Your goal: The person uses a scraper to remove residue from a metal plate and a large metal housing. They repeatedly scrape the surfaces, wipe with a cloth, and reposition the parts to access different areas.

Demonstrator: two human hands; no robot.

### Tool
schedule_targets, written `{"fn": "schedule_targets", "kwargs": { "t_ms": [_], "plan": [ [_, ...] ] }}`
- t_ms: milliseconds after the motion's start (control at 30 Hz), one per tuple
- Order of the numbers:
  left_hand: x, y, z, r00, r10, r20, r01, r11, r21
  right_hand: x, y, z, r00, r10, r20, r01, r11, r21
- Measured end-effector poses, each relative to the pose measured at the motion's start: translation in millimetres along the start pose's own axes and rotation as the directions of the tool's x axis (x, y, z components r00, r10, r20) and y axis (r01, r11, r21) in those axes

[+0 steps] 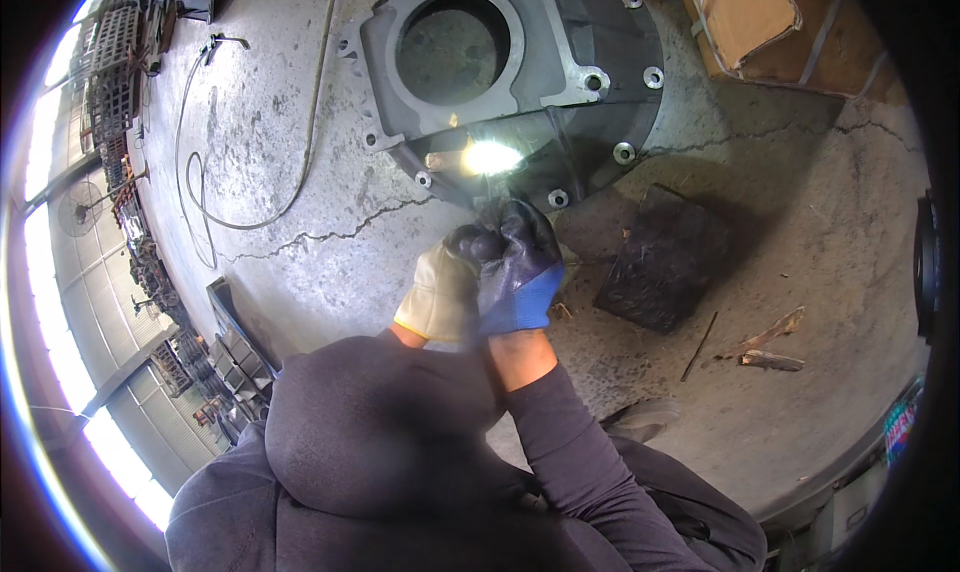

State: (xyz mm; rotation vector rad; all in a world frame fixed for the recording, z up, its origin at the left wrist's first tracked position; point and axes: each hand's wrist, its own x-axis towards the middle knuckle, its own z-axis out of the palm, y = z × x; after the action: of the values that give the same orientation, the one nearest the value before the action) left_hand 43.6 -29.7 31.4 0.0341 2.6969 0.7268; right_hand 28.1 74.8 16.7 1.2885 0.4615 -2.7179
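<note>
A large grey metal casting (545, 47), with a round opening and several bolt holes along its curved rim, lies ahead of me on the floor. My left hand (440, 287), in a beige glove with dark fingers, is closed right beside my right hand (520, 262), which wears a blue glove with a dark coating. Both are at the casting's near edge, fingers curled together. What they grip is mostly hidden. Just past the fingertips a white glare (492, 157) washes out the detail. A short brown piece (443, 160) shows left of the glare.
A dark flat slab (665, 259) lies to the right, with wood scraps (772, 359) and a thin stick (699, 347) beyond it. A cardboard box (790, 32) stands at the far right. On the left, a hose (300, 187) loops over the cracked concrete floor (330, 262).
</note>
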Motion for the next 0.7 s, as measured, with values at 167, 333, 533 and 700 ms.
{"fn": "schedule_targets", "kwargs": {
  "t_ms": [167,333,533,700],
  "plan": [
    [-1.8,-7.8,3.6,0.999,-0.031,-0.007,0.031,1.0,-0.004,4.3,0.2,1.3,0.997,-0.005,-0.076,0.003,1.0,-0.027],
    [-4.3,-15.0,8.0,0.999,-0.051,-0.009,0.051,0.999,-0.012,11.2,0.9,8.2,0.988,-0.123,-0.092,0.11,0.985,-0.13],
    [-3.8,-23.2,17.9,0.995,-0.102,-0.023,0.101,0.995,-0.014,17.6,-1.7,13.3,0.982,-0.161,-0.094,0.138,0.966,-0.221],
    [-1.3,-17.8,9.7,0.999,0.016,0.05,-0.021,0.995,0.093,12.2,-15.4,12.5,0.987,-0.079,-0.138,0.059,0.988,-0.144]
  ]
}}
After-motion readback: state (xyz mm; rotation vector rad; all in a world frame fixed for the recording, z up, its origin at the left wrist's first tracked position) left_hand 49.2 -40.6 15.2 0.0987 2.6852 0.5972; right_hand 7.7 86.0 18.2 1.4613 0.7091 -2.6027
